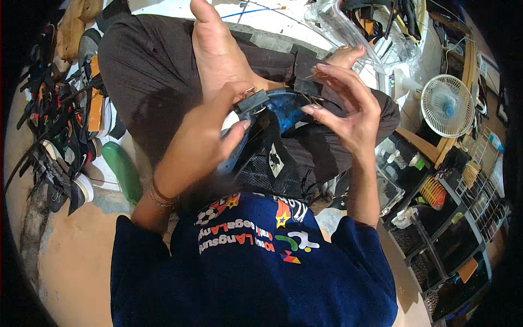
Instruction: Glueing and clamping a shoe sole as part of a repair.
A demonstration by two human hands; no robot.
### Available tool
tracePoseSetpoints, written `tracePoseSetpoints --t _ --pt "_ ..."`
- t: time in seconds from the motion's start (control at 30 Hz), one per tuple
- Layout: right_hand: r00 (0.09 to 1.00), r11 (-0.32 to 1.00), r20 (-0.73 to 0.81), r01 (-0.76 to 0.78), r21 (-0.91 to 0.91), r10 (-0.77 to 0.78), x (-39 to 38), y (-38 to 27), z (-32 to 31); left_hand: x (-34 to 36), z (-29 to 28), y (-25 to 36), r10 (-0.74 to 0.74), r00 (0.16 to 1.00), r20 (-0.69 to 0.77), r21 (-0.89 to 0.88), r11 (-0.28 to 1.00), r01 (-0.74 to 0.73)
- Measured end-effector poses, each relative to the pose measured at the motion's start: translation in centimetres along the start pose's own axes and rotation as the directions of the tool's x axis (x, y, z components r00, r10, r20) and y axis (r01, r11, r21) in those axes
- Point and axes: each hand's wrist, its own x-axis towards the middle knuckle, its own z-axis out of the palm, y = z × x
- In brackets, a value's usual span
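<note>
A blue and black item (289, 111) with a dangling dark strap and a small dark block (252, 101) rests in my lap, partly over dark mesh. My left hand (204, 131) curls at its left side, index finger by the block and thumb beside a small white piece (230, 121), apparently gripping it. My right hand (351, 109) is at its right end, thumb near the blue surface and fingers raised apart, close to another dark piece (308, 82). Exactly what the fingertips touch is hard to make out. My bare foot (218, 60) lies just beyond.
Piled sandals, shoes and straps (62, 125) lie at left, beside a green insole-shaped piece (120, 171). A clear plastic bin (359, 32) is at upper right. A white fan (447, 106) and a cluttered rack (436, 229) stand at right.
</note>
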Motion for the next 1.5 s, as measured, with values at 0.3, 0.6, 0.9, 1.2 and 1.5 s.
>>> tracePoseSetpoints --t 0.3,0.6,0.9,1.2,1.5 --pt "0.934 0.852 0.182 0.356 -0.384 -0.308 2.0 -4.5 -0.3 1.1 -0.3 -0.1 -0.017 0.999 0.029 -0.065 0.998 0.019" --pt "0.923 0.881 0.281 0.347 -0.321 -0.262 4.4 -3.0 0.3 1.9 -0.6 0.2 -0.046 0.998 0.043 -0.081 0.996 0.05" --pt "0.87 0.926 0.387 0.367 -0.093 -0.305 6.4 -0.7 0.0 2.1 -0.4 0.1 -0.055 0.997 0.047 -0.106 0.993 0.059" --pt "0.872 0.906 0.389 0.385 -0.174 -0.296 6.8 -1.7 0.5 1.3 -1.4 -0.5 -0.103 0.989 0.11 -0.211 0.97 0.124" --pt "0.986 0.989 0.149 0.06 0.133 -0.08 1.0 1.2 2.8 -1.8 -2.0 -3.1 -0.049 0.996 -0.07 -0.436 0.9 0.013"
